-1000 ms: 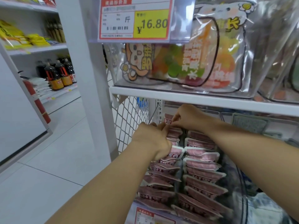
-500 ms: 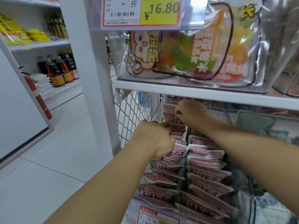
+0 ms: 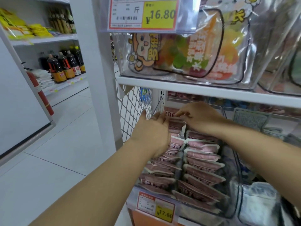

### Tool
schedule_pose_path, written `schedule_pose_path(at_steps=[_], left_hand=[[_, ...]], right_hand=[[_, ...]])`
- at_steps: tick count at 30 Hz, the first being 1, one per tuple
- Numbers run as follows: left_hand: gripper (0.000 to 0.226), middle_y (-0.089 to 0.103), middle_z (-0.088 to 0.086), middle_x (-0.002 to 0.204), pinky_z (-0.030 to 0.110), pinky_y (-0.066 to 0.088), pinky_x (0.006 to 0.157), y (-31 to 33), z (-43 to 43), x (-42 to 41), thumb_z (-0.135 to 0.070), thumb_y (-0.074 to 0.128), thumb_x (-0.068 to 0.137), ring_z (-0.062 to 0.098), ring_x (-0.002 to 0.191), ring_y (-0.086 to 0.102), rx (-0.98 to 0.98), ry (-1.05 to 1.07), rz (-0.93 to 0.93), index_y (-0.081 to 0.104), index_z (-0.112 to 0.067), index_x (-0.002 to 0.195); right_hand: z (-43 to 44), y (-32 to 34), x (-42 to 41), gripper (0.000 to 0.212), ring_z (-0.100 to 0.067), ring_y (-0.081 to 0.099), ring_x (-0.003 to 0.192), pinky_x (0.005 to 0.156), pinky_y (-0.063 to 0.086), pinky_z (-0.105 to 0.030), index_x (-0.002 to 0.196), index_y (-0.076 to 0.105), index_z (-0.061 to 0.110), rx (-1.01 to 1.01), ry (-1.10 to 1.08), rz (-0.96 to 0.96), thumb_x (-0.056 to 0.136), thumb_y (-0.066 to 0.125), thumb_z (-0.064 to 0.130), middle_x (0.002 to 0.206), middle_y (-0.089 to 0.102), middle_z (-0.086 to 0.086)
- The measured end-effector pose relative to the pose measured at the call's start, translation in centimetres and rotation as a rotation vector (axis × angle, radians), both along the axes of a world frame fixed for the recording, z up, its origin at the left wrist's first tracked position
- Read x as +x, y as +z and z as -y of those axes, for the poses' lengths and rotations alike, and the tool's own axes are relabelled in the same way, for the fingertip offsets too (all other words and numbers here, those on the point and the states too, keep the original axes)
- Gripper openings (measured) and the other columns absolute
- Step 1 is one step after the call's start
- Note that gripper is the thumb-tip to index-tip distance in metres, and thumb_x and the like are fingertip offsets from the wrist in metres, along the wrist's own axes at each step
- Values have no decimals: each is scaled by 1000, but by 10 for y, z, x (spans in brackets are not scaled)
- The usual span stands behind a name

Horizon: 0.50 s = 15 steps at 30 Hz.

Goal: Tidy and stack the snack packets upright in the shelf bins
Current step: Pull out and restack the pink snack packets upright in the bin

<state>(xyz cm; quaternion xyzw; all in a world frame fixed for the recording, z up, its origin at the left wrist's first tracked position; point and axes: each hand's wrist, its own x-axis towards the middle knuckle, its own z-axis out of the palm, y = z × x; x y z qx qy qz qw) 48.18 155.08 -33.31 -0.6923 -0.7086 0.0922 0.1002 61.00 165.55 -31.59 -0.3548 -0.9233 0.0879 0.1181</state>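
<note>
Head view: pink snack packets (image 3: 202, 148), two leaning rows; left hand (image 3: 151, 132) flat against them, right hand (image 3: 201, 119) pinching rearmost.

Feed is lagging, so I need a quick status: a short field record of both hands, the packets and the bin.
left hand: fingers straight, against the left row
right hand: pinches top of rear packet
pink packets: two rows, tilted, overlapped
bin: clear, holds both rows
price tag: 17.60, on bin front
</note>
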Motion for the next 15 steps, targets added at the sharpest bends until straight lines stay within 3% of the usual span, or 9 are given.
schedule_pose_path(at_steps=[4, 6, 11, 13, 15], left_hand=[[53, 19, 1, 157, 54, -7, 113, -3, 42, 8, -46, 18, 100, 18, 144, 15, -43, -4, 128, 25, -22, 147], [53, 20, -4, 156, 54, -7, 114, -6, 56, 6, -50, 16, 99, 15, 144, 13, -80, -13, 146, 25, -28, 146], [52, 35, -6, 149, 51, 3, 115, -15, 65, 0, -49, 16, 98, 15, 139, 26, 0, -73, 88, 40, -28, 139], [48, 37, -6, 148, 48, 5, 115, -16, 69, 2, -44, 23, 99, 16, 138, 28, 34, -70, 137, 38, -25, 140], [45, 44, -6, 144, 48, 11, 114, -19, 78, 1, -42, 28, 99, 17, 135, 36, 109, -83, 213, 43, -25, 138]], right_hand=[[36, 1, 15, 43, -18, 48, 122, 103, 35, -31, 134, 48, 18, -109, 229, 287, 95, 47, 35, 139, 48, -1], [42, -4, 11, 50, -21, 45, 126, 104, 34, -33, 139, 40, 13, -121, 274, 369, 94, 50, 33, 143, 44, -5], [25, -17, -13, 50, -26, 42, 128, 104, 37, -37, 143, 35, 15, 32, 244, 435, 97, 45, 31, 147, 39, -8], [18, -21, -15, 50, -26, 40, 131, 103, 40, -40, 144, 33, 25, 150, 198, 439, 97, 41, 38, 152, 32, -1], [16, -24, -14, 50, -25, 40, 132, 104, 39, -42, 145, 30, 31, 142, 165, 420, 96, 41, 41, 153, 30, 2]])
